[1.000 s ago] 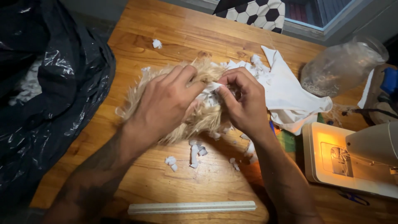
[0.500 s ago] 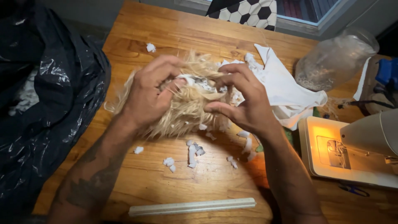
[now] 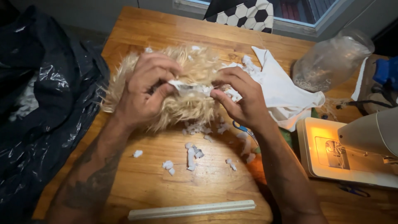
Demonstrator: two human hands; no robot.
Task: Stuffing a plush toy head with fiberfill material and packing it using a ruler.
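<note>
Holding the tan furry piece (image 3: pixel 182 89) up just off the table (image 3: pixel 207 182), I've got both hands on it, left hand (image 3: pixel 145 89) and right hand (image 3: pixel 242 97) facing each other across the middle. Between them runs a white strip (image 3: pixel 188 88) of lining or stuffing, its long axis lying left to right, straight from one grip to the other. My left grip is narrow, thumb and forefinger pinched on the strip's left end with fur bunched under the palm; my right grip is narrow too, fingertips nipping the right end, touching the fur's edge. Both hands are equally near, one at each end. The fur spreads mostly under and behind my left hand, toward the black plastic bag (image 3: pixel 45 112) that crowds the table's left edge, so there's little room that way. On the right, the white cloth (image 3: pixel 286 93) lies just beside my right hand, with a clear plastic jar (image 3: pixel 331 62) lying on its side beyond it and the lit sewing machine (image 3: pixel 352 153) near my right forearm. Open room is toward me: bare wood dotted with white stuffing bits (image 3: pixel 192 155), then a pale ruler (image 3: pixel 190 209) lying crosswise near the front edge. Blue-handled scissors (image 3: pixel 242 128) peek out under my right wrist.
</note>
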